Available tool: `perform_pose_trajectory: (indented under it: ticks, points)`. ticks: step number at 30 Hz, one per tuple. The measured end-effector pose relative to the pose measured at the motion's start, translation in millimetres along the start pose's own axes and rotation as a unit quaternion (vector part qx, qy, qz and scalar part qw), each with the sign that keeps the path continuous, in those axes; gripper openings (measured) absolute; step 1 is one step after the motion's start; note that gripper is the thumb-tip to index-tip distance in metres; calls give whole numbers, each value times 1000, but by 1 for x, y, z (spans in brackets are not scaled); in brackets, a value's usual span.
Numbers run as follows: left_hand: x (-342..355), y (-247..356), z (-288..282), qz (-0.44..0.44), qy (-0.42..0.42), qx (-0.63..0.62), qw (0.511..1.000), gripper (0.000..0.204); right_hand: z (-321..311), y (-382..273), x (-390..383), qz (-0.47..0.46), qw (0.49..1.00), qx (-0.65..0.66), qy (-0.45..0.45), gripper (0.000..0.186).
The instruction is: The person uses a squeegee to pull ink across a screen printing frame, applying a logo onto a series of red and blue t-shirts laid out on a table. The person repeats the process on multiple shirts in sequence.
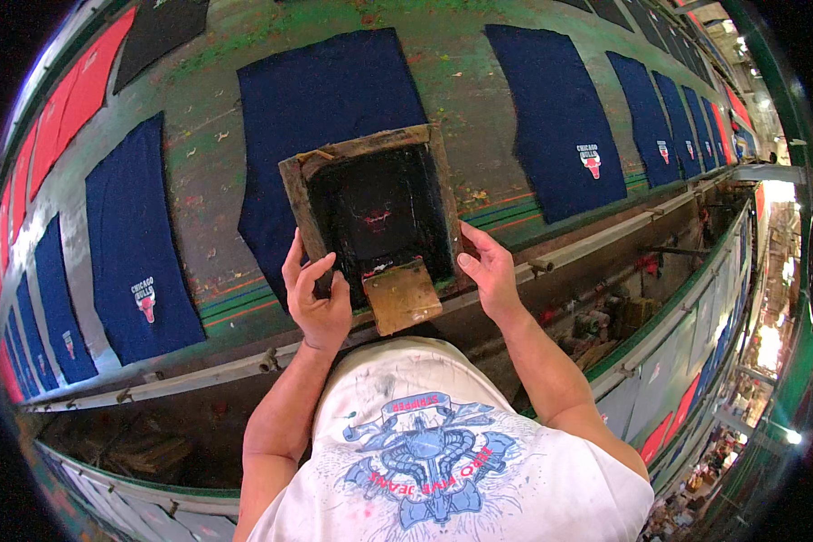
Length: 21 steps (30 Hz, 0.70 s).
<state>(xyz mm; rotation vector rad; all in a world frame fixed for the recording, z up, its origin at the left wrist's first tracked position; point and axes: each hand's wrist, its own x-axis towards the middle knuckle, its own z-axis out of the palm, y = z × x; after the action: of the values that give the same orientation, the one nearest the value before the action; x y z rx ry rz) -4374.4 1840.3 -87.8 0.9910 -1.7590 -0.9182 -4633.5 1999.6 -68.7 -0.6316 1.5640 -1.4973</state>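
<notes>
A wooden-framed printing screen (294, 188) lies over a dark blue fabric panel (330, 86) on the long green table. Its mesh is dark, with a small faint red design near the middle. My left hand (321, 298) grips the lower left side of the frame, fingers bent around the wood. At the lower right side, my right hand (490, 271) holds the frame between thumb and fingers. Inside the near end leans a squeegee with a tan wooden handle (402, 300), red ink along its top edge; neither hand touches it.
Blue panels with a red and white print lie to the left (140, 244) and right (569, 126). Red panels (83, 95) lie farther left. A metal rail (244, 366) with bolts runs along the table's near edge. Another long table (641, 370) stands behind me.
</notes>
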Motion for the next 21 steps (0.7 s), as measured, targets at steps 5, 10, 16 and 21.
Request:
perform_pose_trajectory:
  ticks: [5, 10, 16, 21]
  points:
    - [-2, -2, 1, -11, 3, 8, 1000, 39, -2, -1, 1, -9, 1000, -20, -16, 60]
    - [-4, -3, 2, -24, 3, -29, 999, 35, -7, 0, 4, 11, 999, -33, -28, 62]
    - [-3, -2, 0, -56, -10, -29, 998, 31, -13, 6, 7, 27, 998, -40, -34, 62]
    - [-2, -3, 1, -92, -10, -38, 995, 28, -16, 10, 6, 2, 995, -98, -26, 61]
